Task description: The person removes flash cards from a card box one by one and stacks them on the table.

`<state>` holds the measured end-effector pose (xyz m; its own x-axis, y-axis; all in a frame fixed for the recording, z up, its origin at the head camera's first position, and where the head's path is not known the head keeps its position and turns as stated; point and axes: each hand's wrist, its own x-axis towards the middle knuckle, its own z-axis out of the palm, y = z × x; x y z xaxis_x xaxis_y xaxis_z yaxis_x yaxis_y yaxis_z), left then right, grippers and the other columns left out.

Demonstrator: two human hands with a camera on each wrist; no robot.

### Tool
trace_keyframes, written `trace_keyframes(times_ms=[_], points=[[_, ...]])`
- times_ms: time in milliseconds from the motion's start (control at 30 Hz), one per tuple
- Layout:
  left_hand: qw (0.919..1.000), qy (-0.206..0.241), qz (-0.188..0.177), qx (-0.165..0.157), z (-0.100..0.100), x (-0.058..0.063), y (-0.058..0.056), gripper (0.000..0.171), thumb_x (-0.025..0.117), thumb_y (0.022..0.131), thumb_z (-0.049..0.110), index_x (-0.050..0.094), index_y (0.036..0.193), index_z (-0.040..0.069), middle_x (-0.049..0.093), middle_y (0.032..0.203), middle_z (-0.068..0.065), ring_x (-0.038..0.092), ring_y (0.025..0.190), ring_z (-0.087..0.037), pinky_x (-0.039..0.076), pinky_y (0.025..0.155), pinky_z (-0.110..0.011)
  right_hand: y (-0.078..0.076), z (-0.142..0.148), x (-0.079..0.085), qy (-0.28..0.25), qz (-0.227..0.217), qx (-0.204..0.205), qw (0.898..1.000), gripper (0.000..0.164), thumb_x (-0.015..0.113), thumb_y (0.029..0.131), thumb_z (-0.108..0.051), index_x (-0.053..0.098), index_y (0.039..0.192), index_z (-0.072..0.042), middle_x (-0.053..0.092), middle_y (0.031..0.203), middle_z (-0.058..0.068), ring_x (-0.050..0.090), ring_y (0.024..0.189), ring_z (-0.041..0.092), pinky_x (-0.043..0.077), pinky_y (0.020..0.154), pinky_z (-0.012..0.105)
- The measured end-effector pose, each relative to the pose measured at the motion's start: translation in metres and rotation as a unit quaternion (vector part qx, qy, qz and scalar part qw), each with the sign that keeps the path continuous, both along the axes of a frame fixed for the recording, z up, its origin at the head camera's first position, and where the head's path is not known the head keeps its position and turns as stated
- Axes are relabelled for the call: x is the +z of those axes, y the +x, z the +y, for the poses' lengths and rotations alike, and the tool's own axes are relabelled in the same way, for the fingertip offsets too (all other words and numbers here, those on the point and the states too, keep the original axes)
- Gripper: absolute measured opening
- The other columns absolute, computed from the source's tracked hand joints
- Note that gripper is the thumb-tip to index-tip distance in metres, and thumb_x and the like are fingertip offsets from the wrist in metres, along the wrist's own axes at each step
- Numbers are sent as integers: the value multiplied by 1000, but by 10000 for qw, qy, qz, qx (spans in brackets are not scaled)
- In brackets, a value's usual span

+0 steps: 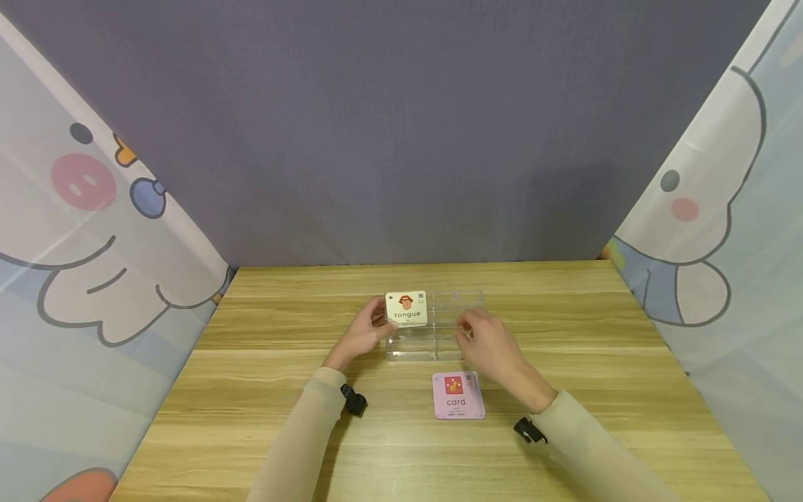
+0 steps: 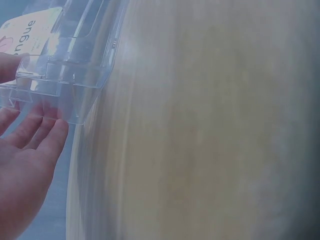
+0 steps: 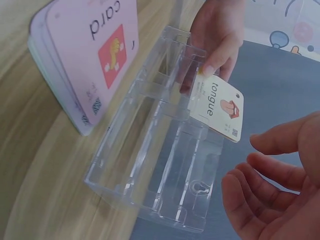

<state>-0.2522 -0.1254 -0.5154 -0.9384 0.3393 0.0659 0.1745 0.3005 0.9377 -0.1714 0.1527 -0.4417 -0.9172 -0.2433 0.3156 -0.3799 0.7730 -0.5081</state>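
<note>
A clear plastic rack (image 1: 410,355) with tiered compartments in two columns stands on the table. My left hand (image 1: 362,336) grips its left side, the thumb in front by a cream "tongue" flash card (image 1: 406,309) and the other fingers behind, as the left wrist view shows. That card sits in the rack's upper left compartment. Beside the rack's right side is my right hand (image 3: 277,182), fingers loosely bent with nothing between them. A stack of flash cards (image 3: 85,55), a pink "card" one on top, lies on the table in front of the rack.
The wood-grain table (image 1: 263,411) stretches out around the rack. A grey cloth wall (image 1: 408,139) rises behind it, with cartoon-printed curtains (image 1: 684,174) on both sides. Each wrist wears a small black camera (image 1: 530,429).
</note>
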Motion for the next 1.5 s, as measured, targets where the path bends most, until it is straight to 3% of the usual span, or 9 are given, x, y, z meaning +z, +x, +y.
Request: trace_keyframes(times_ms=[233,433,800,1500], points=[[10000,53,1,-21,0,0,1,64,70,94,7,40,150,1,52,143,-20,48,136,-37,38,118,-48,-3,-4,7,-6,184,0,9998,12,73,90,-8,71,100,-3,66,93,6,58,73,14,54,59,25],[10000,53,-30,-56,1,4,3,64,69,94,5,38,150,-3,49,144,-25,46,137,-41,36,119,-49,-5,-7,13,71,548,29,9985,15,77,87,-10,72,98,-2,68,94,8,63,81,22,59,66,34],[10000,33,-16,-54,0,0,0,62,69,95,8,41,150,1,51,144,-19,47,137,-36,37,119,-47,-15,-10,20,200,973,144,9949,16,78,86,-12,71,97,-2,69,95,9,61,89,26,58,74,38],[10000,40,-8,-61,0,1,1,61,70,95,7,42,149,3,52,143,-18,47,136,-35,37,119,-46,-30,-20,29,190,1150,283,9928,22,77,89,-16,72,103,-1,69,103,11,60,97,28,56,84,41]])
